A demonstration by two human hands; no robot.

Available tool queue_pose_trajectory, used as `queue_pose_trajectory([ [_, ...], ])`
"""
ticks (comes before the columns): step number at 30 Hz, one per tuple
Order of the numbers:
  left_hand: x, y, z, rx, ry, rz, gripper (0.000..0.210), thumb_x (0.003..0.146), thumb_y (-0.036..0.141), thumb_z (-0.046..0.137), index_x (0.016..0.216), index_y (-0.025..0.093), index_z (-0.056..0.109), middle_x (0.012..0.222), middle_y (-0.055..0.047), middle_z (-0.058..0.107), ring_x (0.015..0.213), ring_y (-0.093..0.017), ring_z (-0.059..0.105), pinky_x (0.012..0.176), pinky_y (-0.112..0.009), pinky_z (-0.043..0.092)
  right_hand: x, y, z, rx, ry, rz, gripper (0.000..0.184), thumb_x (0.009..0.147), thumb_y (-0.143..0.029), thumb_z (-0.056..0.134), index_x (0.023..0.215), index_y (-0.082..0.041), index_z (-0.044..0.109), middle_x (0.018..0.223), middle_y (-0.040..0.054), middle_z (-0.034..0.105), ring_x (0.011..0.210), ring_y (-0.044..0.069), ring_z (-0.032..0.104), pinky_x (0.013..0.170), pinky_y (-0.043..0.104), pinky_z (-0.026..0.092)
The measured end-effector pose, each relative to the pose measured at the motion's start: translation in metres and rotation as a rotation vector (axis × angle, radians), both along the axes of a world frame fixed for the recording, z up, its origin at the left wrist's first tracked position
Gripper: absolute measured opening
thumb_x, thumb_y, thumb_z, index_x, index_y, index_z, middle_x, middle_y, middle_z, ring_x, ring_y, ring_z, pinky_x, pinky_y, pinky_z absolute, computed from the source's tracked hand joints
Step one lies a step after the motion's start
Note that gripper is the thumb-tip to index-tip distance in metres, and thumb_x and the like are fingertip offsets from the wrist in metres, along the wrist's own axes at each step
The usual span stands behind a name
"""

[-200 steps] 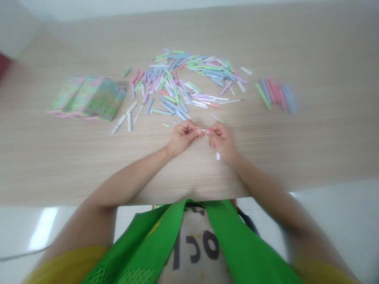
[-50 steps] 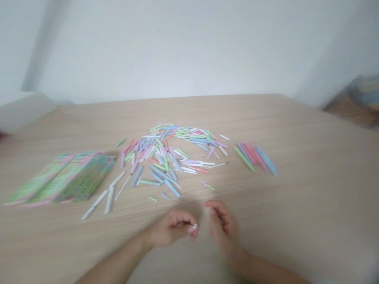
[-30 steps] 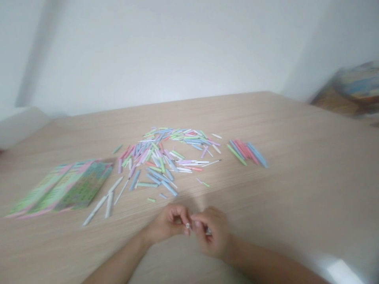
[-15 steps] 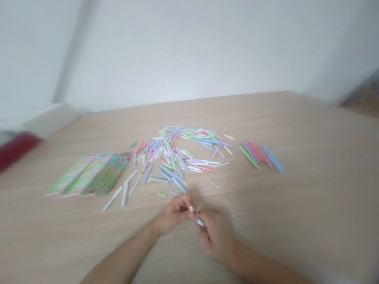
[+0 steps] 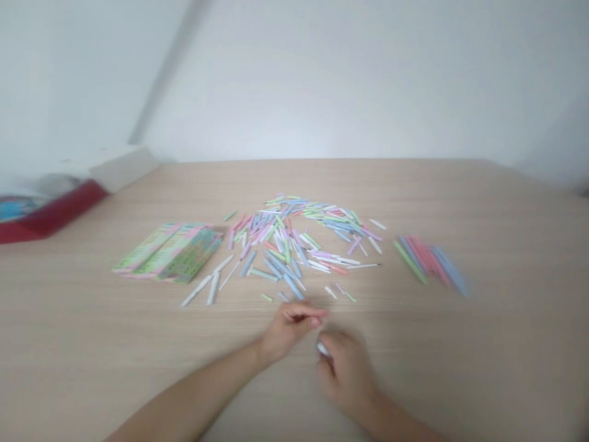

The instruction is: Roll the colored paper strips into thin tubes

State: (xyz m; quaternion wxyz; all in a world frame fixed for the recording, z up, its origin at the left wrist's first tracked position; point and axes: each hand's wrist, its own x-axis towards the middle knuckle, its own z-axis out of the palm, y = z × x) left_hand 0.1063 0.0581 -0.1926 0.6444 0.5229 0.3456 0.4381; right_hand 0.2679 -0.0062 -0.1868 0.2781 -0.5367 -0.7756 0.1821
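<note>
Above the near part of the surface, grip a white stick in the right hand, with fingers curled round it and only one end exposed. Position the left hand just beside, apart from the right, with thumb and forefinger nearly together; cannot tell whether anything is pinched between. Beyond both hands, note a loose pile of pen parts in mixed colours; nearer, note a small white piece beside small purple and green pieces. Right of the pile, see a row of coloured sticks laid side by side; judging by its order, count as done. Left of the pile, find several white sticks and, farther left, printed packets. Judging by the pile, estimate as early, with most parts left loose.
</note>
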Motion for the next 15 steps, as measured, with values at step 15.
queue_pose_trajectory([
  [15,0.007,0.005,0.011,-0.399,-0.356,0.085,0.046,0.059,0.046,0.094,0.083,0.012,0.075,0.075,-0.006,0.077,0.064,-0.013,0.071,0.075,-0.028,0.059,0.008,0.01,-0.012,-0.252,0.576,-0.159,0.038,0.093,-0.051,0.039,0.065,-0.025,0.037,0.056,-0.0052,0.033,0.051,0.012,0.035,0.05,0.027,0.027],
])
